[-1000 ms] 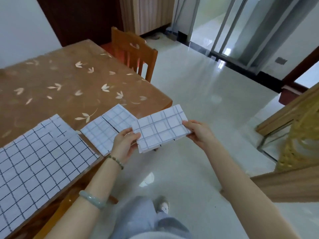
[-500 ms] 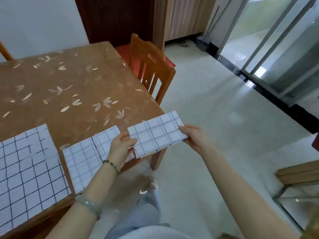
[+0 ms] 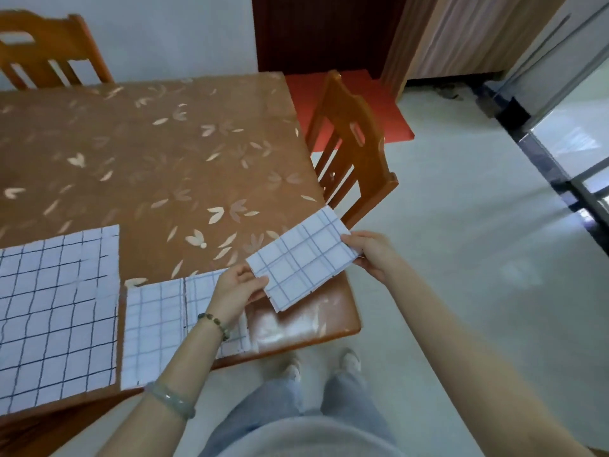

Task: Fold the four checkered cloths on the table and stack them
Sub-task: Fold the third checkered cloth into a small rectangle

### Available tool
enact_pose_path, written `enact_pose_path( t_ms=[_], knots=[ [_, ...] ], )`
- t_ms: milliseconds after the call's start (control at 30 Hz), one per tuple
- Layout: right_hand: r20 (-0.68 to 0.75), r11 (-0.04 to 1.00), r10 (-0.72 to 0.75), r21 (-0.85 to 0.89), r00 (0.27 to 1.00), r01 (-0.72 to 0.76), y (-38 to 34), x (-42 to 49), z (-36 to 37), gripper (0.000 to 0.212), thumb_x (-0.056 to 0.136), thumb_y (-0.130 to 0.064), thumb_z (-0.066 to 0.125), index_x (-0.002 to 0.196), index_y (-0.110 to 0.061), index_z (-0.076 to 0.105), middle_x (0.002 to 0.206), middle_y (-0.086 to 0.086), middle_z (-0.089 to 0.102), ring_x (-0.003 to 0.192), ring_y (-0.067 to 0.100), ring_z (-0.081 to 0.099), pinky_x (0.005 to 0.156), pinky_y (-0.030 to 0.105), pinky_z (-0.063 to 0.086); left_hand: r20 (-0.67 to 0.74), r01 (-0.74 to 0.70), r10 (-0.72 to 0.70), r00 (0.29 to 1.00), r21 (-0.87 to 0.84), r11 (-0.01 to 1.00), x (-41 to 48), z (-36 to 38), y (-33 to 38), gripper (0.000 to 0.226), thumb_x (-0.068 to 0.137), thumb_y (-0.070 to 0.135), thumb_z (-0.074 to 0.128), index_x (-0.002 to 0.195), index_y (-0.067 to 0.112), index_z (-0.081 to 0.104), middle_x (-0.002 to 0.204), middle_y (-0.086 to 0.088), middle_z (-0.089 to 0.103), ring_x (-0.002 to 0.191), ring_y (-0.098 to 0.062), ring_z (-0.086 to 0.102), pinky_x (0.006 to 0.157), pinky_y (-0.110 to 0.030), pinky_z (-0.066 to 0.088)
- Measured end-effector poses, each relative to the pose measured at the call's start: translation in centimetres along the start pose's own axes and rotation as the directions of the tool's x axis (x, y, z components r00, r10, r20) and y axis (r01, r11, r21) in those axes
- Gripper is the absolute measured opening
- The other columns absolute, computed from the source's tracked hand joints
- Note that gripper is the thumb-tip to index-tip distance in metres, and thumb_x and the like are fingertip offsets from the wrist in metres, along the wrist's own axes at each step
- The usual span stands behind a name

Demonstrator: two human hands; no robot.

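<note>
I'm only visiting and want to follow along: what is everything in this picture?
folded cloth: one, white with blue grid, held over the table's near right corner
pale-grid cloth: one or two, cannot tell, flat at table's near edge
dark-grid cloth: one, white with black lines, flat at left
table: one, brown with leaf print
chairs: two, orange wood, right side and far left
mat: one, red, floor beyond right chair
left hand: pinches folded cloth's left end
right hand: pinches its right end
</note>
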State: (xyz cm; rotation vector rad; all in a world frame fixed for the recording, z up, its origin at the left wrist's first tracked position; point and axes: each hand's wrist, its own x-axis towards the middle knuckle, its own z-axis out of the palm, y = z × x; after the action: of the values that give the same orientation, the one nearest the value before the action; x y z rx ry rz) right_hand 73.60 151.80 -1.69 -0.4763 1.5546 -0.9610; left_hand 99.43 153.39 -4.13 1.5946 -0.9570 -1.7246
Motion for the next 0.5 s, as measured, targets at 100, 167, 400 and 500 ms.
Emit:
enact_pose_path(
  t_ms=[100, 167, 400, 500],
  knots=[
    [0.104, 0.997, 0.022, -0.07, 0.994, -0.015, -1.4, 3.1, 1.0, 0.012, 0.085, -0.004, 0.065, 0.096, 0.0, 0.067, 0.084, 0.009, 0.068, 0.076, 0.015, 0.066, 0.058, 0.02, 0.055, -0.124, 0.026, -0.036, 0.992, -0.076, 0.997, 0.9, 0.1, -1.0, 0.013, 0.085, -0.008, 0.06, 0.092, 0.002, 0.057, 0.049, 0.011, 0.051, 0.064, -0.011, 0.061, 0.082, -0.033, 0.054],
    [0.16, 0.991, 0.05, -0.131, 0.986, -0.029, -2.4, 5.1, 1.6, 0.019, 0.084, -0.004, 0.067, 0.101, 0.003, 0.066, 0.088, 0.011, 0.068, 0.078, 0.017, 0.066, 0.056, 0.02, 0.053, -0.193, 0.045, -0.07, 0.979, -0.129, 0.991, 1.4, 0.4, -1.6, 0.011, 0.083, -0.007, 0.063, 0.091, 0.0, 0.058, 0.058, 0.001, 0.05, 0.074, -0.02, 0.061, 0.082, -0.034, 0.056],
    [0.383, 0.894, 0.176, -0.447, 0.907, 0.016, -4.8, 10.9, 3.1, 0.006, 0.085, -0.008, 0.067, 0.09, -0.005, 0.067, 0.069, 0.006, 0.062, 0.048, 0.008, 0.06, 0.044, 0.019, 0.046, -0.381, 0.096, -0.253, 0.889, -0.385, 0.918, 0.6, 5.3, -4.2, 0.025, 0.083, -0.006, 0.063, 0.068, 0.006, 0.048, 0.06, -0.007, 0.058, 0.066, -0.015, 0.064, 0.06, -0.021, 0.054],
    [0.435, 0.793, 0.227, -0.601, 0.871, 0.094, -3.6, 12.9, 4.2, 0.007, 0.08, -0.01, 0.072, 0.087, -0.01, 0.069, 0.077, 0.007, 0.066, 0.069, 0.017, 0.065, 0.064, 0.03, 0.055, -0.439, 0.068, -0.364, 0.821, -0.559, 0.827, -0.3, 7.0, -6.2, 0.019, 0.08, -0.005, 0.067, 0.093, 0.005, 0.058, 0.089, -0.017, 0.06, 0.09, -0.026, 0.063, 0.066, -0.026, 0.057]
  ],
)
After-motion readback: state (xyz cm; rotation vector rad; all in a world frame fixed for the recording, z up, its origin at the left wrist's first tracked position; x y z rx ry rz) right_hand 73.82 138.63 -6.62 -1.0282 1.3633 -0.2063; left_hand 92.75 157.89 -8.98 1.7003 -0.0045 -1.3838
